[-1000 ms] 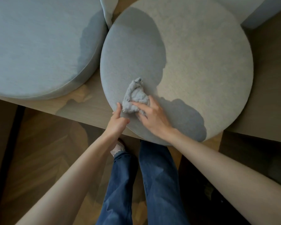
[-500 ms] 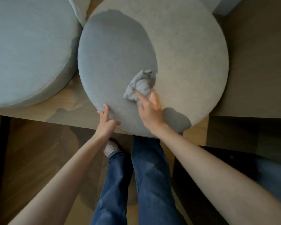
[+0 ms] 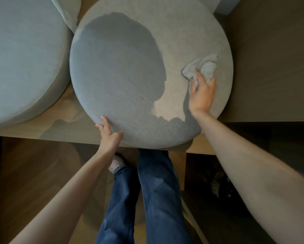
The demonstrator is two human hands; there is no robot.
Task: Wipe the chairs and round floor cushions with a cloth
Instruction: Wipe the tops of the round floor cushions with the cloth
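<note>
Mid-wipe on round cushion [image 3: 121,76]. Against its left side: second cushion [image 3: 21,59]. At its near rim: left hand [image 3: 110,136], fingers curled over the edge, gripping to steady. Near its right edge: cloth [image 3: 203,67], bunched, pinned under right hand [image 3: 202,95], fingers straight, pressing flat. Next, likely: sweep back across rest of top with even pressure, rim braced.

Round grey cushion [image 3: 130,76] lying on a wooden platform [image 3: 74,127], near rim at the front edge and gripped there by the left hand [image 3: 110,138]. Crumpled pale grey cloth [image 3: 203,67] on its top near the right rim, pressed down under the right hand [image 3: 201,95]. Second cushion [image 3: 21,59], bluish, just beside on the left.
</note>
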